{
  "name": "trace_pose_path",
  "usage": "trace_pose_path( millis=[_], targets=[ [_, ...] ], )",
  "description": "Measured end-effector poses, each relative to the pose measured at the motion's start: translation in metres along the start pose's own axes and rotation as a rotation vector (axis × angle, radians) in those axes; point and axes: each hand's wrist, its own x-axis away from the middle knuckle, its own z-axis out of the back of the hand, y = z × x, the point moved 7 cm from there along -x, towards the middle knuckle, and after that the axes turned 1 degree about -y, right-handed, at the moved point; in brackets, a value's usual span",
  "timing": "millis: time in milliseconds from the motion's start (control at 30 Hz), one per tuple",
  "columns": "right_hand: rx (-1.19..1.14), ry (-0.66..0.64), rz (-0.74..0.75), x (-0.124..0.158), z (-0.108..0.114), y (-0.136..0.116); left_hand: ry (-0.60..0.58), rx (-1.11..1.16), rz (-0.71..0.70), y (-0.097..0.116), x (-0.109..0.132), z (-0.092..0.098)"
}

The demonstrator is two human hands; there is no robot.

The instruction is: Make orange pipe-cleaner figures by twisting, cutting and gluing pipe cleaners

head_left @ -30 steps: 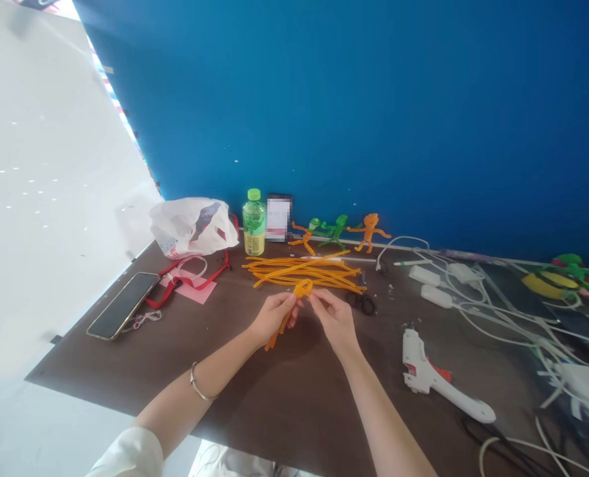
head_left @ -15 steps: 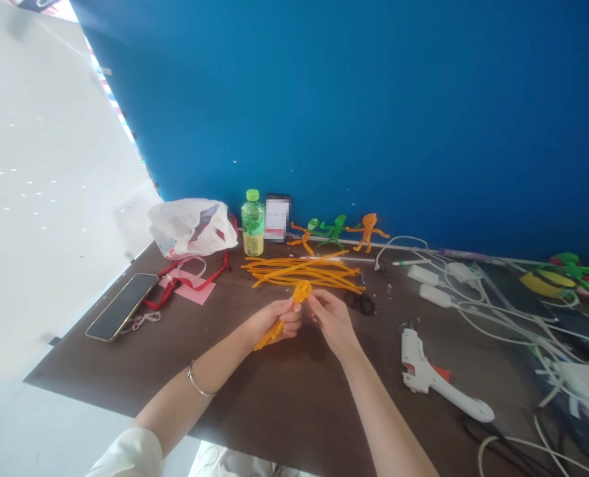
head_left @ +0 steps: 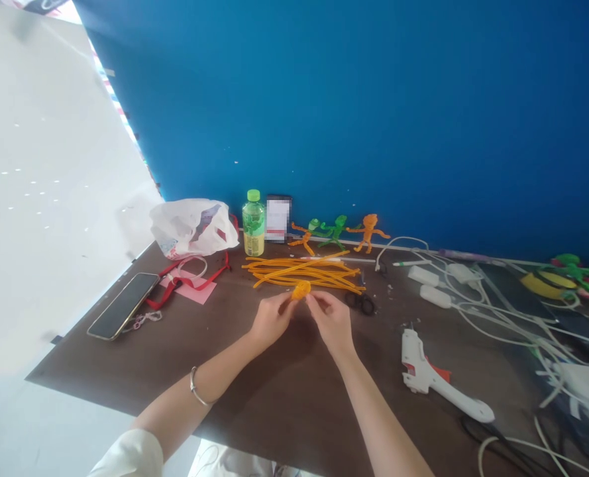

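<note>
My left hand (head_left: 273, 320) and my right hand (head_left: 330, 319) meet over the dark wooden table (head_left: 100, 358), both pinching a small coiled orange pipe cleaner (head_left: 301, 289). Its lower part is hidden behind my fingers. Just beyond my fingertips lies a loose pile of straight orange pipe cleaners (head_left: 304, 273). Black-handled scissors (head_left: 361, 303) rest to the right of my right hand, not touching it.
Pipe-cleaner figures (head_left: 336, 232) stand along the blue wall. A green-capped bottle (head_left: 253, 224), a white plastic bag (head_left: 193, 228) and a phone (head_left: 123, 306) are at the back left. A white glue gun (head_left: 433, 377) and white cables (head_left: 497, 311) occupy the right.
The orange pipe cleaner's long tail, which hung below my left hand, no longer shows. Only a compact coil appears between my fingers, and my hands have moved slightly closer to the pile.
</note>
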Motion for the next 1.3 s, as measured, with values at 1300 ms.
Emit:
trace_pose_path(
  millis=[1300],
  targets=[
    [-0.39,-0.164,-0.118,-0.003,-0.009,0.007,-0.642,0.849,0.488,0.0,0.016,-0.039]
  ],
)
